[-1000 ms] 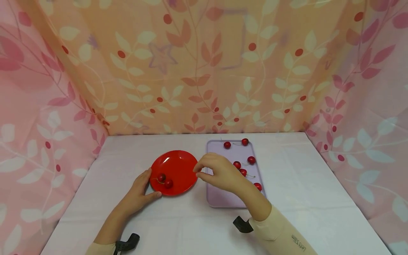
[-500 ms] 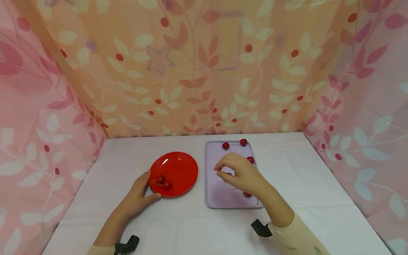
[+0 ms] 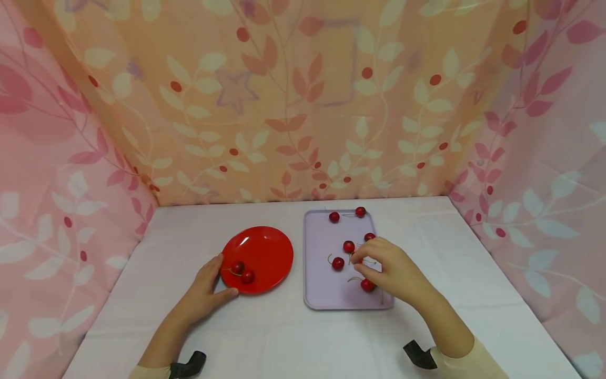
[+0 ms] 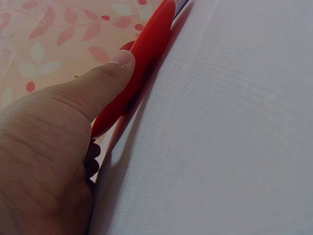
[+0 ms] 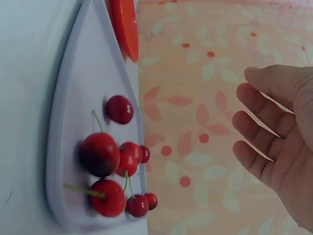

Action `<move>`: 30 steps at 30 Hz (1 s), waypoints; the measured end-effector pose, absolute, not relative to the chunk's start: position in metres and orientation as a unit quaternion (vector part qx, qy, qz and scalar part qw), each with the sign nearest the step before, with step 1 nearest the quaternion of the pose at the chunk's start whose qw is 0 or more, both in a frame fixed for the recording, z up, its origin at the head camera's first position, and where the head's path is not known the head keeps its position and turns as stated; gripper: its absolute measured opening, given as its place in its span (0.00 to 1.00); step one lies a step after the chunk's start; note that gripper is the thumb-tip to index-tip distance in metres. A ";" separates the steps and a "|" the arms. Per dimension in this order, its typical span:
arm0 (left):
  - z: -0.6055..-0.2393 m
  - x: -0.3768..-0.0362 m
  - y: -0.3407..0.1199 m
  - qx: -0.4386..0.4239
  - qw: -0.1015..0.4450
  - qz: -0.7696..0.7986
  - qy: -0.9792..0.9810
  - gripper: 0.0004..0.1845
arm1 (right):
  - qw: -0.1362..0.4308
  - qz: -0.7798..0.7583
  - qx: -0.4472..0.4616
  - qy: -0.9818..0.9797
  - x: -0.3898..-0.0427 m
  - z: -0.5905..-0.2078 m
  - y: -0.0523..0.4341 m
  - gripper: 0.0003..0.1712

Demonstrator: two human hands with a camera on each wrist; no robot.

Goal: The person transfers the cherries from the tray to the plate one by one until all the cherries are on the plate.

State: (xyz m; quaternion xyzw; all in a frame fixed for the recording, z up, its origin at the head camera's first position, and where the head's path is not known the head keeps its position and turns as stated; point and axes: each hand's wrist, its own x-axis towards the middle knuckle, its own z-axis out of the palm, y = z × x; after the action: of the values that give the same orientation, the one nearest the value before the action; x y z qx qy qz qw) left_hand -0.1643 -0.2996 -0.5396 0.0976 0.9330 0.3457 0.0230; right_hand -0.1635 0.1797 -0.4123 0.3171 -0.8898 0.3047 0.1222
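My left hand point(image 3: 204, 292) holds the rim of a round red plate point(image 3: 270, 247), its thumb at the near edge and the fingers along the left side. In the left wrist view, the thumb lies on the plate's red edge point(image 4: 146, 58). Two cherries point(image 3: 248, 276) lie on the plate's left part. Over the right side of a lilac tray point(image 3: 322, 295) hovers my right hand point(image 3: 395, 271), fingers loosely bent and nothing between them. Several stemmed cherries lie on the tray, among them one cherry point(image 3: 337, 263) left of the fingertips and one cherry point(image 3: 367, 285) partly beneath the hand.
A white cloth point(image 3: 265, 337) covers the table. Patterned curtains stand behind it, with an orange curtain point(image 3: 303, 105) at the back and pink curtains at both sides. At the tray's far end lie two more cherries point(image 3: 334, 217).
My right hand has moved rightward from beside the plate across the tray, uncovering cherries in the tray's middle. My left hand stays at the plate. The view has shifted slightly.
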 end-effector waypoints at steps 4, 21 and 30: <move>-0.538 -0.164 -0.300 0.097 0.027 0.347 0.932 0.61 | 0.126 0.302 0.295 -0.898 -0.157 -0.421 0.194 0.18; -0.537 -0.164 -0.302 0.109 0.018 0.354 0.929 0.60 | 0.118 0.283 0.266 -0.914 -0.157 -0.463 0.233 0.13; -0.538 -0.164 -0.303 0.117 0.014 0.351 0.929 0.59 | 0.088 0.246 0.286 -0.922 -0.155 -0.481 0.240 0.11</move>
State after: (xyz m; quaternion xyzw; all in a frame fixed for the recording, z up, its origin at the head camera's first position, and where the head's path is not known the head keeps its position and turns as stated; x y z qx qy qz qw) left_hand -0.1642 -0.3029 -0.5385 0.1171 0.9290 0.3508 0.0136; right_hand -0.1552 0.2403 -0.4813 0.2864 -0.9219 0.2457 0.0881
